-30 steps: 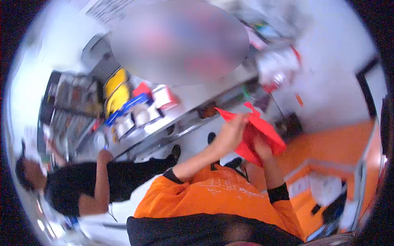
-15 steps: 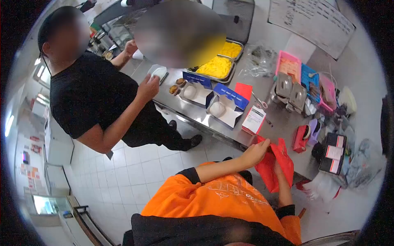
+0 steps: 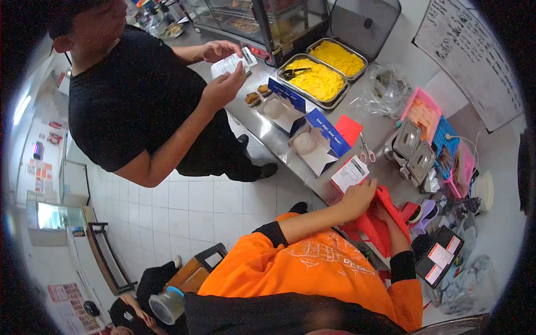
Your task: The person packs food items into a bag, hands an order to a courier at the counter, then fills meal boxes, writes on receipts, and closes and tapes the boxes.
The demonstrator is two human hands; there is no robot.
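My left hand (image 3: 360,199) is closed on the rim of a red fabric bag (image 3: 368,226), which hangs at the edge of the steel table. My right hand (image 3: 384,211) reaches inside the bag, its fingers hidden by the red cloth. Just beyond my left hand lies a red box with a white printed label (image 3: 350,175). Past it stand two open blue-and-white cartons, the nearer carton (image 3: 329,134) holding a round, pale lidded tub (image 3: 305,143). Scissors (image 3: 365,152) and a red card (image 3: 349,129) lie close by.
Across the table, a person in black (image 3: 134,100) holds a printed slip (image 3: 231,64). Trays of yellow food (image 3: 315,80) stand at the back. Steel lidded containers (image 3: 416,153), a pink basket (image 3: 421,114) and a black card terminal (image 3: 440,255) crowd the right side.
The view has shifted, bringing the trays and another seated person into sight. My hands and the bag are nearer the labelled box. The person in black now has both hands at the slip.
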